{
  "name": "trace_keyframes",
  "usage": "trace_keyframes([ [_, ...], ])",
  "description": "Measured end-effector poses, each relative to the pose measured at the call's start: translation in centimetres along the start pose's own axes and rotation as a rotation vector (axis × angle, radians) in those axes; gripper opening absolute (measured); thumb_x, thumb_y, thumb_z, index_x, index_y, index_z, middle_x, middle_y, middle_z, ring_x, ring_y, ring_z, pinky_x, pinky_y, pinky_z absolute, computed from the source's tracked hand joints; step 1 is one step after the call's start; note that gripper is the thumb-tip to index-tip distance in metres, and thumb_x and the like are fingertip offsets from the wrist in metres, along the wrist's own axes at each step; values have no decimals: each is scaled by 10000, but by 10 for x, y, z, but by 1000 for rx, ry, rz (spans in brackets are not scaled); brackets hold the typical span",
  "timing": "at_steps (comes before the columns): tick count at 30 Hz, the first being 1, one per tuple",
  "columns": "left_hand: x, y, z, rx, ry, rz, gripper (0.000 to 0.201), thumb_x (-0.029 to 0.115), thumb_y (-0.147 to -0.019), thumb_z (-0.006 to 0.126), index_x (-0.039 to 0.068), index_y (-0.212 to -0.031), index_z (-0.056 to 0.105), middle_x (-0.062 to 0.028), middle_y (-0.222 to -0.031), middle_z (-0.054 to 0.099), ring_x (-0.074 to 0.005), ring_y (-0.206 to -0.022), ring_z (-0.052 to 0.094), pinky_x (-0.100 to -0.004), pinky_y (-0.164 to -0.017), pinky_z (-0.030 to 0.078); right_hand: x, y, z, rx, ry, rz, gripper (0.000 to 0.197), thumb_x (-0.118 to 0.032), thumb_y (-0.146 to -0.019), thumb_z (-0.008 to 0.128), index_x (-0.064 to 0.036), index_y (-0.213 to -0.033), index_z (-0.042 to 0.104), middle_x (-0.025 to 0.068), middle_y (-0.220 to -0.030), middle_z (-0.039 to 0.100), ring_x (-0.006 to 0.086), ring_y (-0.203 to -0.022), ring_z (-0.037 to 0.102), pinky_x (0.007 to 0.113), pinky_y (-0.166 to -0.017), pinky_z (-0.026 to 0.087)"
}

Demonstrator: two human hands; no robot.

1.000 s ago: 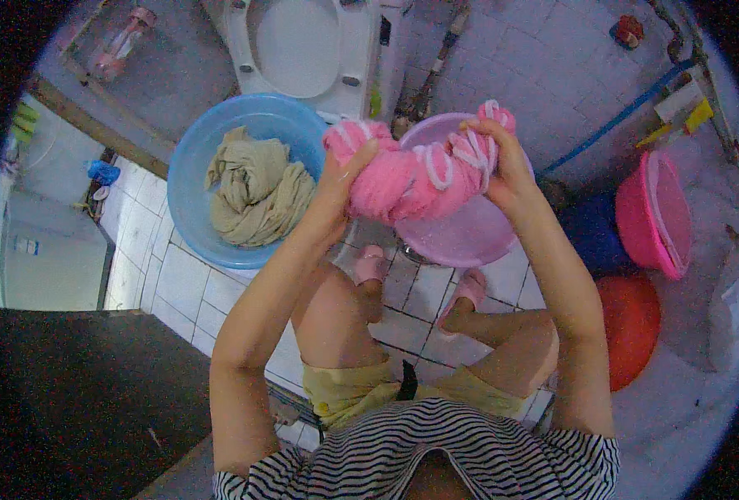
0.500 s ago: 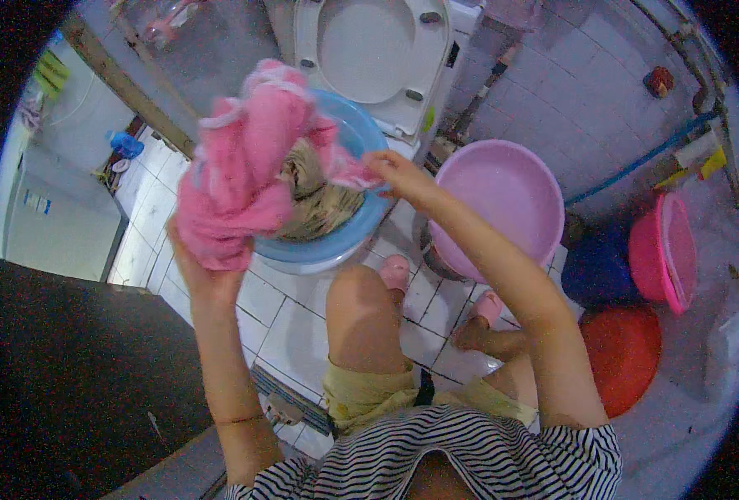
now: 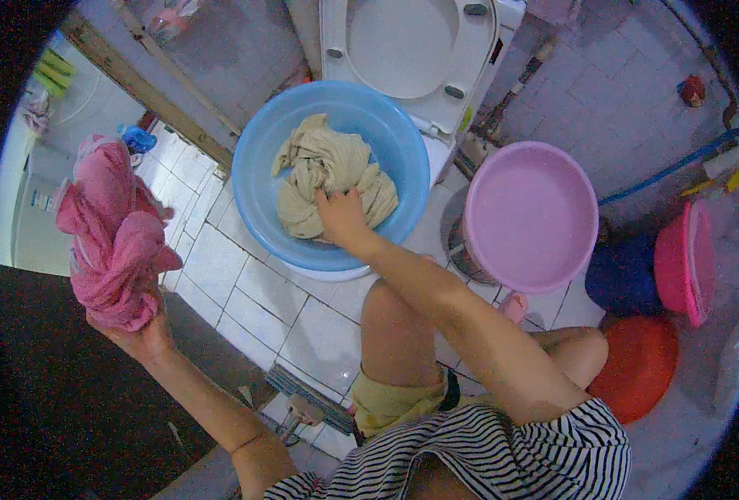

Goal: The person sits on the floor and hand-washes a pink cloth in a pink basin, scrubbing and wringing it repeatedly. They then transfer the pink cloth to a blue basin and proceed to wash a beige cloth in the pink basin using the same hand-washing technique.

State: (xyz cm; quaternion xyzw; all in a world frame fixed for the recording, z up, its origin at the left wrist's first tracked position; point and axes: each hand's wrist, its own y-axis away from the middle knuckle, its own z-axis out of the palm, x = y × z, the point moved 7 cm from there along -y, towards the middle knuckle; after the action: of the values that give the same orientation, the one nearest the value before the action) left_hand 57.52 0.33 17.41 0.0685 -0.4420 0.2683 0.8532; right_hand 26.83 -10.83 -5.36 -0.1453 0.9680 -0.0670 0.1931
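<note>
My left hand [image 3: 140, 333] holds up a bunched pink towel [image 3: 119, 237] from below, off to the left over the dark surface. Its fingers are mostly hidden under the towel. To the right of it stands a light blue basin [image 3: 249, 196] with a crumpled beige cloth [image 3: 324, 162] in it. My right hand [image 3: 344, 218] reaches down into this basin, its fingers curled into the near side of the cloth. How much fabric they have hold of is partly hidden.
A purple basin [image 3: 532, 217] stands right of the blue one. Behind is a toilet with its seat [image 3: 474, 50] in view. At the right are a dark blue bucket [image 3: 624, 279], a pink basin [image 3: 699, 262] and a red basin [image 3: 636, 367]. A dark surface [image 3: 61, 375] fills the lower left.
My left hand has carried the pink towel from above the blue basin out to the left. My right hand has let go of the towel and come down onto the beige cloth.
</note>
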Motion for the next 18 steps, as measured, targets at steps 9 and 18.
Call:
trace_keyframes([
  [9, -14, 10, 39, -175, -129, 61, 572, 314, -823, 561, 68, -1306, 378, -155, -1339, 400, -347, -1204, 402, -512, -989, 374, 72, -3, -178, 316, -479, -90, 419, -267, -700, 679, -39, -1044, 604, 139, -999, 643, 280, -923, 611, 374, -818, 464],
  [18, -69, 1, 94, -357, 391, -368, 558, 364, -824, 555, 90, -1284, 398, -151, -1303, 436, -328, -1156, 452, -481, -939, 419, 167, 116, -361, 678, -1314, 366, 466, -159, -796, 510, -20, -1237, 456, 142, -1196, 523, 279, -1082, 530, 414, -915, 453],
])
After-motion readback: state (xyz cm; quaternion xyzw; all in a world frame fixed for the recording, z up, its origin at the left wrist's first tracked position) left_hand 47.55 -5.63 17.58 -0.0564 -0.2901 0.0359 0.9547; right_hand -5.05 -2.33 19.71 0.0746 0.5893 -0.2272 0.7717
